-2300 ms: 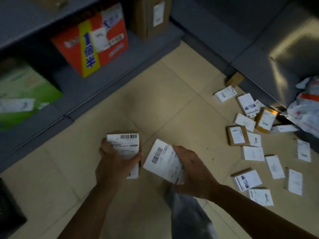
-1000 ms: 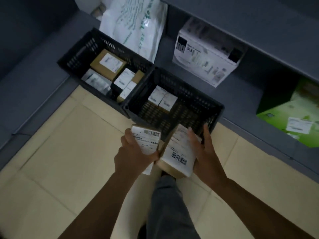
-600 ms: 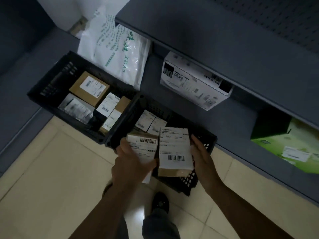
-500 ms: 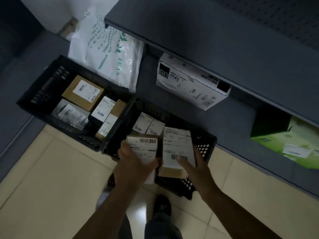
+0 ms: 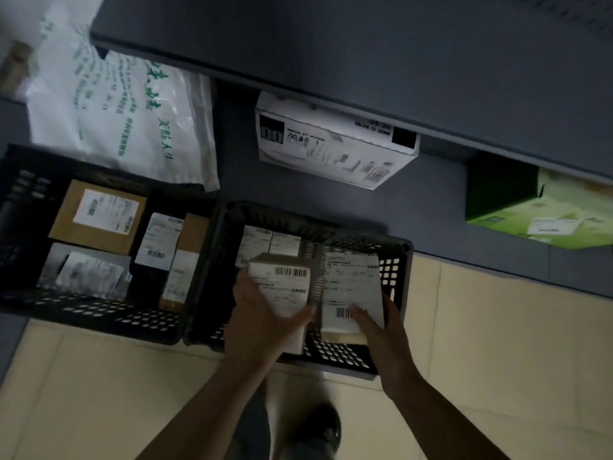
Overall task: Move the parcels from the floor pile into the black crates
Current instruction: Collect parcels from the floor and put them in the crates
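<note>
Two black crates stand side by side on the floor against a grey shelf unit. The right crate [image 5: 396, 260] holds two small labelled parcels [image 5: 270, 244] at its far side. Over this crate my left hand [image 5: 262, 323] grips a small brown parcel with a barcode label [image 5: 282, 287]. My right hand [image 5: 378, 330] holds a taller white-labelled parcel [image 5: 351, 287] low inside the same crate. The left crate [image 5: 99, 313] contains several parcels, among them a brown box [image 5: 99, 217].
A white plastic bag with green print [image 5: 126, 111] leans behind the left crate. A white carton [image 5: 335, 151] and a green box [image 5: 544, 210] sit on the lowest shelf. Beige floor tiles [image 5: 497, 343] lie right of the crates. My shoe [image 5: 321, 429] is below.
I turned away from the floor pile with a parcel in each hand and stepped up to the crates. Both parcels have moved over and down into the right crate.
</note>
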